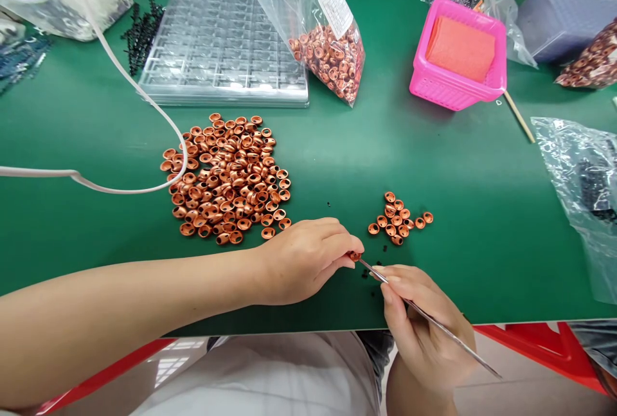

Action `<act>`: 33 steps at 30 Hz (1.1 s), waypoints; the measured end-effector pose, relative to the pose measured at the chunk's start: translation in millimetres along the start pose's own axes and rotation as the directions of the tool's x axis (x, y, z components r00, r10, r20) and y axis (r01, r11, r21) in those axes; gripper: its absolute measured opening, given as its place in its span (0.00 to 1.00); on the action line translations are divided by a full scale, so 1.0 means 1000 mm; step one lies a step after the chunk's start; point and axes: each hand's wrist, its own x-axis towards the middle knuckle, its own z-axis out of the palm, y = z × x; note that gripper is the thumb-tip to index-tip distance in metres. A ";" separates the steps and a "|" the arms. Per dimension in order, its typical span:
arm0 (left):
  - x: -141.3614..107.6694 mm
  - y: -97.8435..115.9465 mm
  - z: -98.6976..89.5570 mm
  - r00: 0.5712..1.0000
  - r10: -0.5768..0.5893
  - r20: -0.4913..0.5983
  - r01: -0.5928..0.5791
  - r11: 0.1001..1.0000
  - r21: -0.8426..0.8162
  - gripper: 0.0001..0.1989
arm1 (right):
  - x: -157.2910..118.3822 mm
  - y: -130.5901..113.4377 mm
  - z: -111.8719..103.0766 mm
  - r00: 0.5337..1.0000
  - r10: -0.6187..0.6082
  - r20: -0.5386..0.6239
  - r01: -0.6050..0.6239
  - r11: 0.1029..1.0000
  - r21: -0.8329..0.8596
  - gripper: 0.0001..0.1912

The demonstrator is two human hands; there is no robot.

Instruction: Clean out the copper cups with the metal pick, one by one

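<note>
Between the thumb and fingers of my left hand (308, 255) is a small copper-coloured cup-shaped part (355, 256), just above the table's near edge. My right hand (429, 323) grips a thin metal pick (441, 328) like a pen, and its tip meets the copper part. Tiny black pieces (365, 274) lie on the table under the pick, partly hidden by my right fingers. To the left is a large heap of copper parts (231, 178). Beyond my right hand sits a smaller cluster of the same parts (396, 220).
A stack of clear plastic trays (216, 49) stands at the back, beside a bag of copper parts (332, 59). A white cable (130, 189) loops over the heap's left side. At right are a pink basket (457, 91), a wooden stick (519, 119) and a clear bag (563, 165).
</note>
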 end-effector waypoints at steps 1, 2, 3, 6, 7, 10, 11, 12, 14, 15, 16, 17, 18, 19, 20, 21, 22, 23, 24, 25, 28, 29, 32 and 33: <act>0.000 0.000 0.000 1.000 -0.001 0.001 0.001 1.000 -0.001 0.07 | 0.000 0.000 0.000 1.000 -0.001 0.001 0.001 1.000 -0.001 0.25; 0.000 0.001 0.000 1.000 -0.002 0.002 0.002 1.000 0.000 0.07 | 0.000 0.000 0.000 1.000 -0.001 0.006 0.001 1.000 -0.004 0.25; -0.001 0.001 0.000 1.000 -0.004 0.006 0.004 1.000 0.002 0.07 | 0.000 0.000 0.000 1.000 0.001 0.010 -0.001 1.000 -0.006 0.25; -0.002 0.002 -0.001 1.000 -0.002 0.025 0.002 1.000 0.010 0.07 | 0.000 0.000 0.000 1.000 0.009 0.018 -0.009 1.000 -0.004 0.25; -0.002 0.002 -0.001 1.000 0.003 0.030 -0.004 1.000 0.013 0.07 | 0.000 0.000 0.000 1.000 0.016 0.013 -0.016 1.000 -0.005 0.25; -0.002 0.003 -0.001 0.999 0.019 0.042 -0.020 1.000 0.024 0.08 | 0.000 0.000 0.000 1.000 0.016 -0.002 -0.016 1.000 -0.004 0.23; -0.002 0.004 -0.001 0.999 0.022 0.045 -0.023 0.999 0.027 0.08 | 0.000 0.000 0.000 1.000 0.012 0.001 -0.012 1.000 0.000 0.23; -0.002 0.004 -0.001 0.999 0.024 0.044 -0.025 0.999 0.029 0.08 | 0.000 0.000 -0.001 1.000 0.005 0.003 -0.005 1.000 0.006 0.23; -0.003 0.006 -0.001 0.999 0.025 0.040 -0.026 0.999 0.030 0.09 | 0.001 0.000 -0.003 1.000 -0.017 0.015 0.016 1.000 0.019 0.24; -0.004 0.006 0.000 0.999 0.024 0.037 -0.025 0.999 0.029 0.09 | 0.002 0.000 -0.004 0.999 -0.026 0.032 0.025 0.999 0.023 0.25; -0.004 0.006 0.000 0.999 0.024 0.032 -0.025 0.999 0.028 0.09 | 0.002 0.000 -0.005 0.998 -0.036 0.057 0.035 0.999 0.024 0.25; -0.005 0.006 0.001 0.999 0.023 0.028 -0.023 0.999 0.026 0.09 | 0.003 0.000 -0.005 0.996 -0.044 0.077 0.042 0.999 0.021 0.26; -0.005 0.006 0.002 1.000 0.018 0.024 -0.019 1.000 0.023 0.08 | 0.004 0.000 -0.006 0.994 -0.051 0.097 0.050 0.999 0.013 0.26; -0.006 0.006 0.002 1.000 0.014 0.019 -0.015 1.000 0.020 0.08 | 0.004 0.000 -0.006 0.991 -0.056 0.118 0.056 0.998 0.002 0.27; -0.006 0.006 0.002 1.000 0.011 0.011 -0.011 1.000 0.015 0.08 | 0.004 0.000 -0.006 0.991 -0.059 0.124 0.061 0.998 -0.011 0.27; -0.006 0.006 0.003 1.000 0.007 0.003 -0.007 1.000 0.008 0.07 | 0.005 0.000 -0.006 0.991 -0.062 0.118 0.066 0.998 -0.025 0.27; -0.006 0.006 0.003 1.000 0.003 -0.002 -0.003 1.000 0.000 0.07 | 0.005 -0.001 -0.006 0.992 -0.063 0.110 0.068 0.997 -0.037 0.26; -0.005 0.006 0.003 1.000 -0.001 -0.004 0.001 1.000 -0.009 0.07 | 0.005 -0.001 -0.005 0.992 -0.065 0.105 0.070 0.996 -0.047 0.26; -0.005 0.006 0.003 1.000 -0.004 -0.003 0.004 1.000 -0.019 0.07 | 0.004 -0.001 -0.004 0.993 -0.065 0.098 0.070 0.996 -0.053 0.26; -0.004 0.006 0.003 1.000 -0.010 0.001 0.010 1.000 -0.027 0.07 | 0.004 -0.001 -0.003 0.994 -0.063 0.090 0.068 0.996 -0.056 0.26; -0.001 0.007 0.001 0.999 -0.027 0.020 0.028 0.999 -0.030 0.07 | 0.002 -0.001 -0.001 0.998 -0.011 0.057 0.013 0.999 -0.040 0.24; 0.000 0.008 -0.001 0.999 -0.034 0.032 0.035 0.999 -0.017 0.07 | 0.001 0.000 0.000 0.999 0.016 0.027 -0.016 1.000 -0.018 0.23; 0.001 0.012 -0.013 0.990 -0.096 0.103 0.088 0.993 0.081 0.08 | -0.002 0.001 0.001 0.991 0.087 -0.101 -0.079 0.994 0.079 0.20; 0.000 0.013 -0.019 0.983 -0.128 0.128 0.110 0.984 0.138 0.08 | -0.003 0.002 0.001 0.985 0.098 -0.140 -0.084 0.991 0.108 0.19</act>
